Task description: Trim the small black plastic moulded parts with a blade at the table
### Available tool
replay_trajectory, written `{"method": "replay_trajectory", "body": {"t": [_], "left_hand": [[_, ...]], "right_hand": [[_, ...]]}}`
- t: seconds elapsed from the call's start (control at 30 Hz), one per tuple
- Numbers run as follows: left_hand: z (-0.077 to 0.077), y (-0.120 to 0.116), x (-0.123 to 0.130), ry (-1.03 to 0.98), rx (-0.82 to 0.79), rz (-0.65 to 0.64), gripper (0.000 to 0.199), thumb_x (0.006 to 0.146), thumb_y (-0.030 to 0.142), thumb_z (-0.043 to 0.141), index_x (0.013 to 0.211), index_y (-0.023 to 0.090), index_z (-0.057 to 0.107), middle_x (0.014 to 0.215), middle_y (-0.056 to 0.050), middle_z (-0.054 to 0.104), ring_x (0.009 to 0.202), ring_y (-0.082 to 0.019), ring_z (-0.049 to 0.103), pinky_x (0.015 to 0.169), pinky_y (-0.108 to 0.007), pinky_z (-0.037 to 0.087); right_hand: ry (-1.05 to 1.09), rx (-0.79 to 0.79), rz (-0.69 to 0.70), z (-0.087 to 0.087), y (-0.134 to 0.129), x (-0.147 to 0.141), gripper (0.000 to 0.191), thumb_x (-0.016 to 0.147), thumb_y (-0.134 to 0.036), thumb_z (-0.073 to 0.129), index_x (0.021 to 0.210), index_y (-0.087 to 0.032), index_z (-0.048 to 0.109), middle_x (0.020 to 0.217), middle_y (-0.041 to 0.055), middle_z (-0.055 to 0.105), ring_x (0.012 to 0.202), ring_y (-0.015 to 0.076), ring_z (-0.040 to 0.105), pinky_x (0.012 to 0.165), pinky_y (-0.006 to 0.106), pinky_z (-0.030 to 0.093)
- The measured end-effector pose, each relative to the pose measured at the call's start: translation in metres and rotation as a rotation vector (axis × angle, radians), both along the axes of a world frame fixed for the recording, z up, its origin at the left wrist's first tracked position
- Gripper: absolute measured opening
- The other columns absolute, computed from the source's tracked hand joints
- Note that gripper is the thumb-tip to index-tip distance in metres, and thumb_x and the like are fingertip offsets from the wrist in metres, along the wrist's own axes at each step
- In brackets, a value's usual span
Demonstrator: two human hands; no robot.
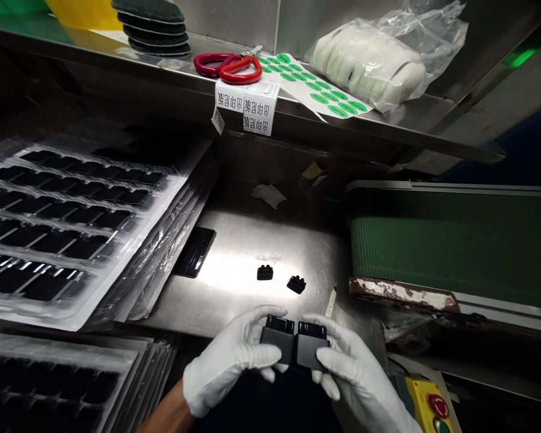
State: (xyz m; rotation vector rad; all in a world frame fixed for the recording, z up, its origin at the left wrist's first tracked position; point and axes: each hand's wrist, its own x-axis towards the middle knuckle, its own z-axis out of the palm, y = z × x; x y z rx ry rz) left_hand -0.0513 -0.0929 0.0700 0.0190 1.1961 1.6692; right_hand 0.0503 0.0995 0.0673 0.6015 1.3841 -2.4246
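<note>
Both of my hands wear white gloves and meet at the bottom centre, over the front edge of a steel worktop (234,282). My left hand (228,361) grips a black plastic block (278,338). My right hand (349,370) grips a second black plastic block (312,344). The two blocks are held side by side, touching. Two small black ridged caps lie on the worktop beyond them, one (264,272) to the left and one (296,284) to the right.
Stacked clear blister trays (67,222) full of black parts fill the left, more trays (49,379) below. A green conveyor belt (451,246) runs on the right. The shelf above carries red scissors (229,65), green stickers (315,84), bagged white pads (369,60) and dark discs (153,27). A yellow button box (428,406) sits bottom right.
</note>
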Motion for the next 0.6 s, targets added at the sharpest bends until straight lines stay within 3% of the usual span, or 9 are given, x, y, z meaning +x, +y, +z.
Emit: {"method": "replay_trajectory", "body": {"t": [0.1, 0.17, 0.23, 0.3, 0.37, 0.4, 0.5, 0.6], "left_hand": [[0.002, -0.001, 0.001, -0.024, 0.042, 0.005, 0.055, 0.077, 0.012, 0.074, 0.126, 0.017, 0.05, 0.106, -0.01, 0.065, 0.077, -0.016, 0.069, 0.058, -0.016, 0.056], [0.006, -0.002, 0.002, -0.046, 0.078, 0.024, 0.051, 0.079, 0.016, 0.074, 0.125, 0.017, 0.051, 0.106, -0.009, 0.065, 0.078, -0.016, 0.069, 0.056, -0.015, 0.056], [0.012, -0.002, 0.002, -0.037, 0.094, 0.04, 0.047, 0.081, 0.015, 0.072, 0.123, 0.017, 0.052, 0.107, -0.01, 0.064, 0.077, -0.015, 0.069, 0.055, -0.014, 0.056], [0.018, -0.003, 0.003, -0.002, 0.103, 0.041, 0.042, 0.083, 0.014, 0.068, 0.122, 0.016, 0.053, 0.107, -0.01, 0.064, 0.077, -0.015, 0.069, 0.055, -0.014, 0.056], [0.023, -0.005, 0.005, 0.036, 0.121, 0.048, 0.04, 0.083, 0.013, 0.066, 0.12, 0.015, 0.054, 0.105, -0.011, 0.066, 0.076, -0.016, 0.069, 0.053, -0.013, 0.055], [0.025, -0.007, 0.005, 0.05, 0.132, 0.057, 0.039, 0.082, 0.013, 0.066, 0.12, 0.015, 0.054, 0.103, -0.011, 0.067, 0.075, -0.016, 0.069, 0.052, -0.013, 0.055], [0.028, -0.011, 0.009, 0.087, 0.153, 0.089, 0.04, 0.08, 0.011, 0.066, 0.118, 0.015, 0.055, 0.1, -0.011, 0.068, 0.069, -0.014, 0.069, 0.05, -0.012, 0.054], [0.03, -0.013, 0.011, 0.094, 0.136, 0.105, 0.041, 0.078, 0.009, 0.067, 0.117, 0.014, 0.055, 0.098, -0.01, 0.068, 0.069, -0.014, 0.068, 0.05, -0.012, 0.054]], "right_hand": [[-0.003, 0.074, 0.02, 0.004, 0.001, -0.001, 0.067, 0.077, -0.04, 0.074, 0.131, -0.013, 0.045, 0.07, 0.0024, 0.065, 0.046, 0.0049, 0.048, 0.04, 0.013, 0.033], [0.021, 0.204, 0.001, -0.007, 0.002, -0.007, 0.06, 0.079, -0.04, 0.073, 0.128, -0.017, 0.05, 0.076, 0.0026, 0.066, 0.051, 0.0071, 0.051, 0.043, 0.015, 0.038], [0.056, 0.337, -0.046, -0.03, 0.002, -0.016, 0.053, 0.08, -0.037, 0.071, 0.127, -0.02, 0.054, 0.096, 0.0065, 0.068, 0.068, 0.0133, 0.06, 0.052, 0.021, 0.048], [0.08, 0.391, -0.088, -0.061, -0.001, -0.025, 0.05, 0.079, -0.034, 0.072, 0.124, -0.021, 0.057, 0.118, 0.0091, 0.064, 0.091, 0.0199, 0.064, 0.072, 0.029, 0.055], [0.08, 0.362, -0.107, -0.091, -0.008, -0.03, 0.048, 0.078, -0.034, 0.071, 0.122, -0.02, 0.058, 0.124, 0.0089, 0.063, 0.11, 0.0234, 0.06, 0.093, 0.035, 0.051], [0.075, 0.338, -0.107, -0.103, -0.012, -0.031, 0.047, 0.078, -0.034, 0.07, 0.121, -0.02, 0.058, 0.12, 0.0085, 0.064, 0.113, 0.0243, 0.06, 0.096, 0.036, 0.05], [0.048, 0.253, -0.09, -0.122, -0.027, -0.026, 0.04, 0.08, -0.038, 0.066, 0.116, -0.021, 0.06, 0.106, 0.0079, 0.068, 0.096, 0.0246, 0.066, 0.078, 0.036, 0.055], [0.03, 0.189, -0.086, -0.122, -0.036, -0.017, 0.036, 0.082, -0.04, 0.064, 0.113, -0.021, 0.062, 0.097, 0.0074, 0.069, 0.075, 0.021, 0.066, 0.059, 0.031, 0.053]]}}
